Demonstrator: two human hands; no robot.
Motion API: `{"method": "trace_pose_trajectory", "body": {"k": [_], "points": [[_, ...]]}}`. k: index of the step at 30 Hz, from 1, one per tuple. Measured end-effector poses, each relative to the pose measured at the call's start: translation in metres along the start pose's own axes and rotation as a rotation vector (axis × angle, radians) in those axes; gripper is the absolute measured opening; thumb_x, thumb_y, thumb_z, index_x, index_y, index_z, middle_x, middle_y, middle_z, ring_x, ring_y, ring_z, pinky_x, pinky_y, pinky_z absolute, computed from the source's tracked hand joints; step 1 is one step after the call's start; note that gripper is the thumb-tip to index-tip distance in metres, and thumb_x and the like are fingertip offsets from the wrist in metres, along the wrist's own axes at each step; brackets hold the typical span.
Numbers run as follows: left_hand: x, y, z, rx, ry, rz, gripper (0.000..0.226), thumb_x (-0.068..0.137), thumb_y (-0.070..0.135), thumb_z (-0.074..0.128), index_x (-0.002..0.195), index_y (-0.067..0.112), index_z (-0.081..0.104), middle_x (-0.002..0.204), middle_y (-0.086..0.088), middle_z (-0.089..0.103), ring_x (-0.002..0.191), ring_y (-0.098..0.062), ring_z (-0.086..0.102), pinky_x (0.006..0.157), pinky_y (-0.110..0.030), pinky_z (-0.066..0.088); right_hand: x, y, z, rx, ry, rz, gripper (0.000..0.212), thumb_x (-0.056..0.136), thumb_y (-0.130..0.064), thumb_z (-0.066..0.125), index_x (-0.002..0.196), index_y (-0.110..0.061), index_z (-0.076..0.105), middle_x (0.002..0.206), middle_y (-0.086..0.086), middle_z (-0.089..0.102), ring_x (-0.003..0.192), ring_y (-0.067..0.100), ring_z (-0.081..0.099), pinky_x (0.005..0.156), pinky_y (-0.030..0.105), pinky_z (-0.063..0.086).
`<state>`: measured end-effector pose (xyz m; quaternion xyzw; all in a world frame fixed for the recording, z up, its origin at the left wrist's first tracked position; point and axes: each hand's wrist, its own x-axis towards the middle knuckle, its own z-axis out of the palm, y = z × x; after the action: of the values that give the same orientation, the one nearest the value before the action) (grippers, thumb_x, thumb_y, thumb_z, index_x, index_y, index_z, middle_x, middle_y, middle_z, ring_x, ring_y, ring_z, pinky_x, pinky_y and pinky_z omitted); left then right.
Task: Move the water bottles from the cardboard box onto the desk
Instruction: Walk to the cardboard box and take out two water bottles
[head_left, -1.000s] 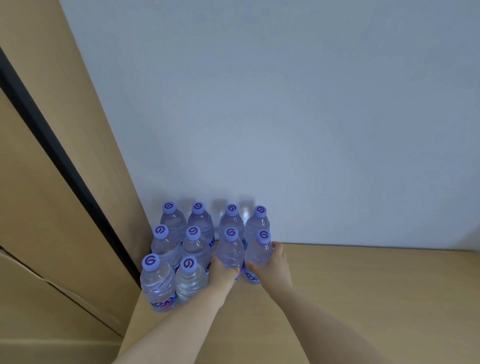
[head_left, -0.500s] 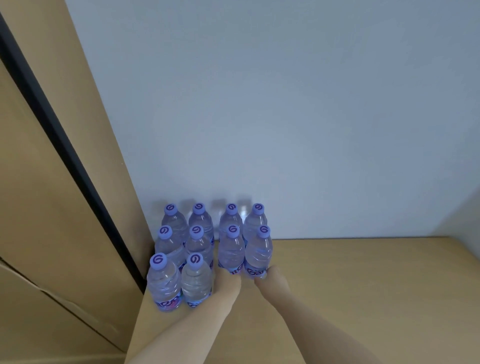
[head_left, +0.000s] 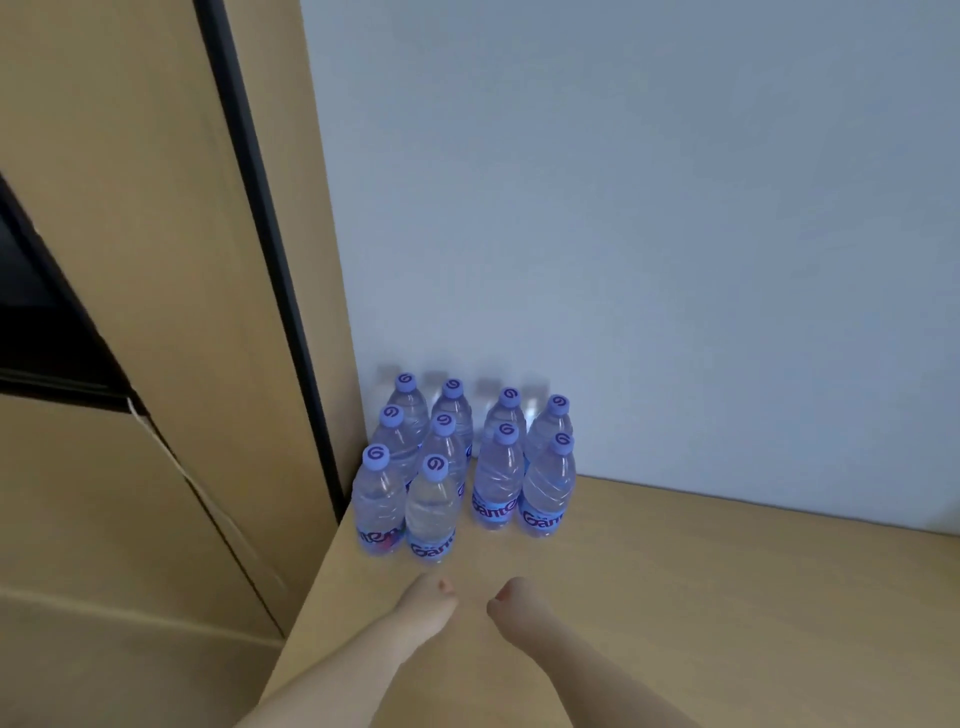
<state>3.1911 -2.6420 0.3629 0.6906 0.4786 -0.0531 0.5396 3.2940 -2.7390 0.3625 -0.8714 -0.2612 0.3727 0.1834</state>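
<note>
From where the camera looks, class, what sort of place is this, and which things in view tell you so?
Probably an office or study corner, though little shows. A wood-tone desk meets a plain pale wall, with a tall matching cabinet panel to the left. Ten capped water bottles stand grouped in the desk's corner.

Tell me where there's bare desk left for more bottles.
Free: the desk right of the water bottles, along the wall, and the strip between the bottles and both hands. Crowded: the left corner by the wooden panel.
</note>
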Motion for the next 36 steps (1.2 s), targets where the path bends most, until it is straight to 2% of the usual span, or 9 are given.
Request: {"method": "trace_pose_trajectory", "body": {"k": [2, 5, 12, 17, 20, 24, 27, 31, 36], "points": [[-0.014, -0.013, -0.008, -0.002, 0.067, -0.008, 0.015, 0.089, 0.003, 0.040, 0.079, 0.014, 0.043, 0.085, -0.009, 0.049, 0.078, -0.021, 0.045, 0.063, -0.023, 0.036, -0.008, -0.004, 0.008, -0.065, -0.032, -0.064, 0.005, 0.090, -0.018, 0.044, 0.089, -0.014, 0.046, 0.093, 0.005, 0.056, 0.085, 0.022, 0.054, 0.072, 0.026, 0.042], [-0.040, -0.037, -0.023, 0.061, 0.176, -0.045, 0.022, 0.090, 0.007, 0.041, 0.072, 0.018, 0.043, 0.076, 0.000, 0.049, 0.078, -0.020, 0.048, 0.061, -0.024, 0.033, -0.020, -0.014, 0.022, -0.248, -0.089, -0.190, 0.016, 0.092, -0.022, 0.044, 0.103, -0.013, 0.051, 0.118, 0.010, 0.060, 0.107, 0.027, 0.058, 0.085, 0.029, 0.046], [-0.109, -0.113, -0.075, 0.119, 0.292, -0.145, 0.013, 0.091, 0.015, 0.042, 0.086, 0.023, 0.051, 0.095, 0.000, 0.055, 0.092, -0.018, 0.054, 0.076, -0.028, 0.041, -0.054, -0.064, 0.078, -0.457, -0.184, -0.438, 0.032, 0.094, -0.028, 0.043, 0.118, -0.010, 0.053, 0.125, 0.010, 0.057, 0.112, 0.028, 0.056, 0.083, 0.029, 0.043], [-0.155, -0.169, -0.129, 0.139, 0.407, -0.232, 0.019, 0.087, 0.015, 0.046, 0.069, 0.023, 0.047, 0.081, 0.001, 0.054, 0.084, -0.020, 0.054, 0.072, -0.027, 0.039, -0.089, -0.118, 0.132, -0.529, -0.236, -0.556, 0.029, 0.095, -0.028, 0.047, 0.112, -0.009, 0.061, 0.102, 0.006, 0.060, 0.099, 0.026, 0.060, 0.077, 0.029, 0.044], [-0.180, -0.214, -0.166, 0.177, 0.449, -0.293, 0.019, 0.086, 0.015, 0.046, 0.094, 0.015, 0.063, 0.103, -0.009, 0.065, 0.105, -0.025, 0.061, 0.087, -0.030, 0.046, -0.105, -0.157, 0.173, -0.575, -0.309, -0.623, 0.022, 0.096, -0.027, 0.044, 0.101, -0.011, 0.057, 0.089, 0.003, 0.057, 0.087, 0.022, 0.060, 0.067, 0.029, 0.042], [-0.218, -0.288, -0.221, 0.194, 0.520, -0.388, 0.033, 0.091, 0.019, 0.047, 0.119, 0.010, 0.062, 0.122, -0.012, 0.064, 0.116, -0.026, 0.059, 0.095, -0.033, 0.049, -0.130, -0.215, 0.241, -0.639, -0.341, -0.695, 0.017, 0.096, -0.027, 0.044, 0.092, -0.013, 0.051, 0.077, -0.002, 0.052, 0.071, 0.016, 0.055, 0.060, 0.028, 0.041], [-0.253, -0.349, -0.264, 0.130, 0.572, -0.456, 0.035, 0.095, 0.019, 0.045, 0.123, 0.004, 0.058, 0.126, -0.014, 0.060, 0.117, -0.027, 0.057, 0.096, -0.033, 0.046, -0.156, -0.260, 0.305, -0.694, -0.392, -0.749, 0.023, 0.096, -0.026, 0.043, 0.097, -0.009, 0.058, 0.085, 0.005, 0.059, 0.086, 0.026, 0.064, 0.065, 0.028, 0.044], [-0.307, -0.423, -0.315, 0.093, 0.698, -0.584, 0.036, 0.096, 0.024, 0.044, 0.127, 0.008, 0.052, 0.131, -0.014, 0.056, 0.120, -0.027, 0.055, 0.097, -0.032, 0.046, -0.201, -0.325, 0.383, -0.754, -0.429, -0.832, 0.036, 0.097, -0.033, 0.045, 0.113, -0.006, 0.061, 0.118, 0.015, 0.063, 0.112, 0.030, 0.061, 0.085, 0.033, 0.047], [-0.363, -0.496, -0.368, -0.087, 0.765, -0.713, 0.038, 0.095, 0.020, 0.042, 0.130, 0.007, 0.048, 0.133, -0.014, 0.054, 0.122, -0.027, 0.052, 0.095, -0.030, 0.044, -0.243, -0.393, 0.469, -0.805, -0.457, -0.904, 0.037, 0.097, -0.038, 0.047, 0.118, -0.011, 0.061, 0.124, 0.012, 0.063, 0.117, 0.028, 0.058, 0.096, 0.035, 0.047]]}}
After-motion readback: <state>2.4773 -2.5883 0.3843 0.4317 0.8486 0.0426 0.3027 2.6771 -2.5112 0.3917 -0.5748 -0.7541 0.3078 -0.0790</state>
